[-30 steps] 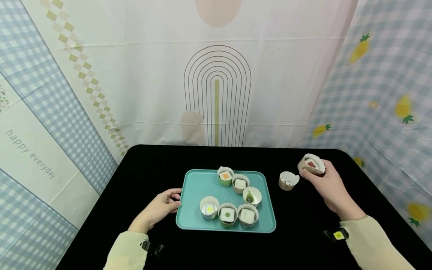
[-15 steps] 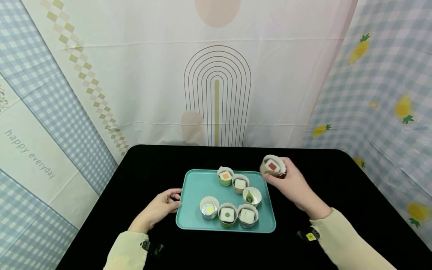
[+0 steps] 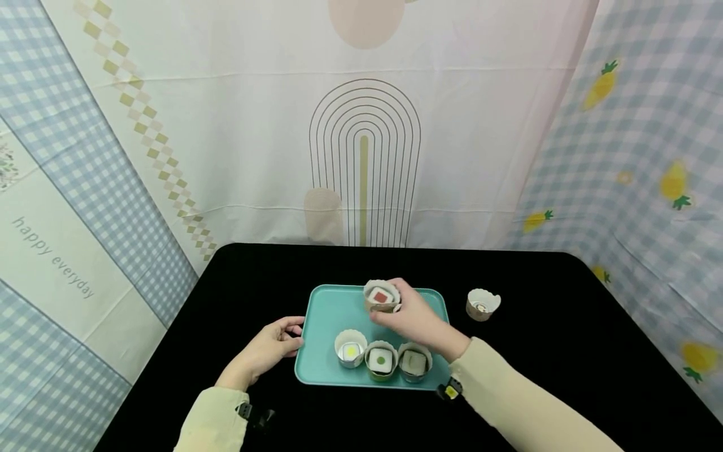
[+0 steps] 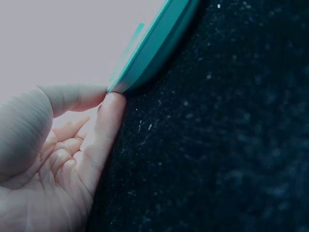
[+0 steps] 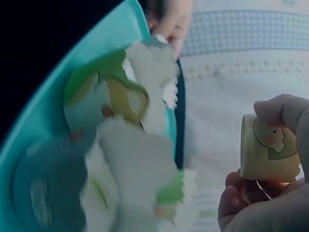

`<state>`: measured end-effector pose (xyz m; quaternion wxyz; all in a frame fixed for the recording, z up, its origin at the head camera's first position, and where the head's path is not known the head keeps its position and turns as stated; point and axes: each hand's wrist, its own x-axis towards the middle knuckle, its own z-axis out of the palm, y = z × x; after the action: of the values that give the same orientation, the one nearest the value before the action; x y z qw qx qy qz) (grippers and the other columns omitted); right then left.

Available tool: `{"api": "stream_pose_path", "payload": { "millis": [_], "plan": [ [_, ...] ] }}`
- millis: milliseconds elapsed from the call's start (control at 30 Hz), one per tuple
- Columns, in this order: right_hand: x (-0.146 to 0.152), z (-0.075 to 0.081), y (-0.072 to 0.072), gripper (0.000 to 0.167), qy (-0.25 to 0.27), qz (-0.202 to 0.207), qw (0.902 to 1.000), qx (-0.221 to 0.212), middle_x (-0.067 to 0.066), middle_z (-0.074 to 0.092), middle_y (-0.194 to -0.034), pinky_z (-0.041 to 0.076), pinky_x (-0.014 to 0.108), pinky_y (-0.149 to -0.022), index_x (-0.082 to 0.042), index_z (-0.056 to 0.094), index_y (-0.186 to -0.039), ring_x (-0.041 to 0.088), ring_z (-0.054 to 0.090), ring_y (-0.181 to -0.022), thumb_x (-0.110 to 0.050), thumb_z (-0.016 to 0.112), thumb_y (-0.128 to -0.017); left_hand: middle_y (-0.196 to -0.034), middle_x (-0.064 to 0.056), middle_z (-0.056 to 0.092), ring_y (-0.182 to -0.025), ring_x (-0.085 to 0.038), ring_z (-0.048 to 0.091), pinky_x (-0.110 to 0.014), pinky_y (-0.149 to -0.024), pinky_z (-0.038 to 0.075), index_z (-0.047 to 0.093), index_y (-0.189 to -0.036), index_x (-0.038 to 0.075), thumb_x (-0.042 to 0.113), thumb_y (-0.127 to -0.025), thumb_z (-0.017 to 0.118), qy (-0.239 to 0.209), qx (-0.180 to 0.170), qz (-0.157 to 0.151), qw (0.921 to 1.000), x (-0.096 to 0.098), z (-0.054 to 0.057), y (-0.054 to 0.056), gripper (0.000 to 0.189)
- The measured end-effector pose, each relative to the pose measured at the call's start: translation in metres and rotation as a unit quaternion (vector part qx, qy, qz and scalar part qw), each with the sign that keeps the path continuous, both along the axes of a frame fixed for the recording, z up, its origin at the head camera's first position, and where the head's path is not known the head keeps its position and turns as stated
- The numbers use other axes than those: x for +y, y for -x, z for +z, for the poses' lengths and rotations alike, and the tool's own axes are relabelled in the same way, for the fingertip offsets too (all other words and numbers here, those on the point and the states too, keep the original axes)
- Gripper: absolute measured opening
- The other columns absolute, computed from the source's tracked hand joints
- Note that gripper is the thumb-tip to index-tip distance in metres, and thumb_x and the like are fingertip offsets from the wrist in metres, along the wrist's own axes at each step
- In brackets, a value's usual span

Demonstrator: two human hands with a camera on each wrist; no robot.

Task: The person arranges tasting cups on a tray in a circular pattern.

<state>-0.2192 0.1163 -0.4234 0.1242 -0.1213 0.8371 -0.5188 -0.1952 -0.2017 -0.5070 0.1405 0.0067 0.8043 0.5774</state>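
My right hand (image 3: 420,323) grips a tan paper baking cup (image 3: 371,305) above the back of the teal tray (image 3: 324,314). Inside the cup sits a white square piece with a red centre (image 3: 381,297). In the right wrist view this cup (image 5: 268,154) shows a cartoon animal print, with thumb and fingers around it. At the tray's left edge, my left hand (image 3: 262,355) pinches the rim between thumb and fingertip, as the left wrist view shows. A front row holds a pale cup (image 3: 341,358), a green-based cup (image 3: 381,378) and a bluish cup (image 3: 415,378).
Another paper cup (image 3: 479,311) with something small inside stands on the black table (image 3: 525,351), right of the tray. The right hand and its cup hide the cups at the tray's back. Patterned cloths (image 3: 243,138) hang behind and at both sides.
My right hand has carried the red-centred cup leftward from the table's right side to over the tray's back, covering the cups there. The left hand has stayed at the tray's edge.
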Motion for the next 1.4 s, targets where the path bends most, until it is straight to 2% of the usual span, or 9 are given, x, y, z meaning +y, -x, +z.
{"api": "stream_pose_path", "payload": {
  "millis": [167, 367, 533, 667, 800, 933, 1100, 1267, 1400],
  "plan": [
    [-0.023, -0.011, 0.005, 0.06, 0.02, 0.025, 0.9986, -0.041, 0.012, 0.062, -0.126, 0.058, 0.04, -0.094, -0.007, 0.048, -0.143, 0.02, 0.065, -0.111, -0.02, 0.079, -0.094, -0.12, -0.012, 0.06, -0.096, -0.021, 0.064, -0.04, -0.089, 0.062, 0.054, -0.15, 0.006, 0.009, -0.102, 0.065, 0.003, 0.0, 0.003, 1.0, 0.0, -0.001, 0.0, 0.049],
    [-0.036, -0.016, 0.01, 0.061, -0.003, 0.028, 0.9984, -0.049, 0.013, 0.061, -0.122, 0.056, 0.041, -0.093, -0.003, 0.047, -0.144, 0.022, 0.063, -0.106, -0.018, 0.078, -0.094, -0.121, -0.012, 0.06, -0.096, -0.02, 0.064, -0.039, -0.09, 0.062, 0.054, -0.15, 0.006, 0.009, -0.103, 0.064, 0.001, 0.002, 0.001, 1.0, 0.001, -0.001, 0.001, 0.049],
    [-0.04, -0.02, 0.014, 0.057, -0.022, 0.024, 0.9979, -0.055, 0.012, 0.062, -0.122, 0.055, 0.042, -0.094, -0.004, 0.049, -0.14, 0.022, 0.063, -0.107, -0.021, 0.077, -0.094, -0.121, -0.012, 0.06, -0.096, -0.02, 0.064, -0.039, -0.09, 0.062, 0.054, -0.15, 0.006, 0.008, -0.102, 0.065, 0.003, -0.002, 0.003, 1.0, 0.002, -0.001, 0.001, 0.049],
    [-0.043, -0.025, 0.017, 0.049, -0.03, 0.032, 0.9979, -0.048, 0.011, 0.063, -0.118, 0.054, 0.041, -0.092, -0.006, 0.051, -0.133, 0.021, 0.063, -0.104, -0.024, 0.076, -0.096, -0.121, -0.012, 0.06, -0.096, -0.02, 0.064, -0.039, -0.09, 0.062, 0.054, -0.15, 0.006, 0.008, -0.102, 0.065, 0.003, -0.004, 0.004, 1.0, 0.001, -0.001, 0.001, 0.049],
    [-0.045, -0.029, 0.016, 0.053, -0.034, 0.04, 0.998, -0.035, 0.012, 0.063, -0.115, 0.054, 0.04, -0.088, -0.003, 0.049, -0.138, 0.021, 0.062, -0.1, -0.024, 0.075, -0.097, -0.121, -0.012, 0.06, -0.096, -0.02, 0.064, -0.039, -0.09, 0.062, 0.054, -0.151, 0.006, 0.008, -0.102, 0.065, 0.004, -0.004, 0.004, 1.0, 0.001, 0.0, 0.001, 0.049],
    [-0.046, -0.031, 0.015, 0.071, -0.042, 0.038, 0.9979, -0.032, 0.015, 0.062, -0.124, 0.055, 0.044, -0.093, 0.0, 0.038, -0.153, 0.023, 0.064, -0.107, -0.026, 0.074, -0.097, -0.121, -0.012, 0.06, -0.096, -0.02, 0.064, -0.039, -0.09, 0.062, 0.054, -0.15, 0.007, 0.009, -0.102, 0.065, 0.003, -0.001, 0.003, 1.0, 0.0, -0.002, 0.001, 0.049],
    [-0.048, -0.032, 0.013, 0.084, -0.063, 0.033, 0.9973, -0.021, 0.019, 0.06, -0.134, 0.055, 0.05, -0.1, 0.001, 0.029, -0.161, 0.028, 0.064, -0.117, -0.029, 0.074, -0.097, -0.121, -0.012, 0.06, -0.096, -0.02, 0.064, -0.039, -0.089, 0.062, 0.054, -0.15, 0.007, 0.009, -0.102, 0.065, 0.002, 0.0, 0.004, 1.0, 0.0, -0.002, 0.002, 0.049],
    [-0.05, -0.033, 0.011, 0.085, -0.085, 0.028, 0.9959, -0.005, 0.022, 0.058, -0.141, 0.055, 0.051, -0.103, 0.004, 0.031, -0.16, 0.032, 0.063, -0.123, -0.031, 0.075, -0.096, -0.121, -0.012, 0.06, -0.096, -0.02, 0.064, -0.039, -0.09, 0.062, 0.054, -0.15, 0.007, 0.009, -0.102, 0.065, 0.001, -0.001, 0.0, 1.0, 0.0, -0.001, 0.001, 0.05],
    [-0.05, -0.033, 0.011, 0.075, -0.085, 0.04, 0.9956, -0.001, 0.02, 0.062, -0.134, 0.057, 0.046, -0.092, 0.005, 0.039, -0.155, 0.029, 0.065, -0.112, -0.029, 0.074, -0.097, -0.121, -0.012, 0.06, -0.096, -0.02, 0.065, -0.039, -0.09, 0.062, 0.054, -0.151, 0.007, 0.009, -0.102, 0.065, 0.001, -0.002, -0.002, 1.0, -0.001, -0.001, 0.002, 0.05]
  ]
}}
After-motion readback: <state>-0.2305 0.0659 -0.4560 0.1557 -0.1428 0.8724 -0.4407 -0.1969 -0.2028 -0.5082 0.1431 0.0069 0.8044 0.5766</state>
